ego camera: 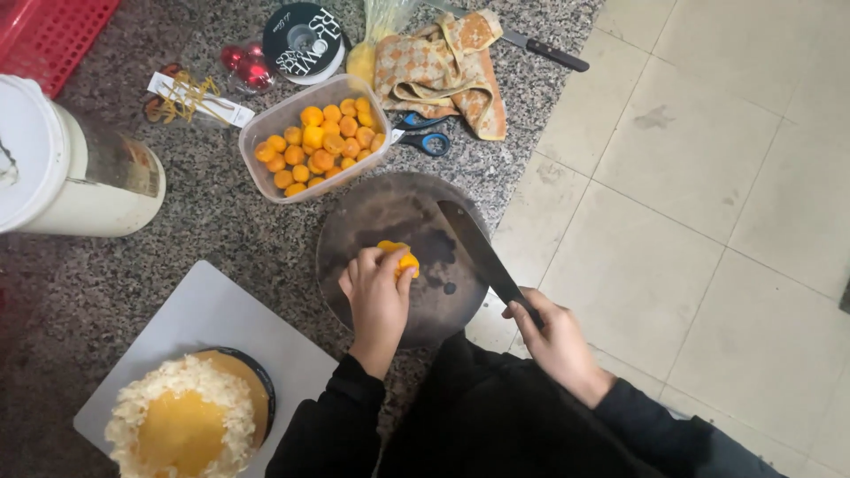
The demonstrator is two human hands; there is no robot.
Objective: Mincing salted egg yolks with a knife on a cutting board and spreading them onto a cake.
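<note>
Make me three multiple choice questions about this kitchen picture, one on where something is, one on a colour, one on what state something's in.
1. Where does the clear tub of orange fruit sit?
A. behind the round board
B. on the floor
C. on the cake

2. What colour are the scissors' handles?
A. red
B. blue
C. white

3. What is the right hand doing?
A. resting empty
B. gripping the knife
C. touching the cake

Answers: 1 A, the tub stands just beyond the round board. 2 B, blue loops show beside the cloth. 3 B, fingers wrap the handle, blade over the board.
</note>
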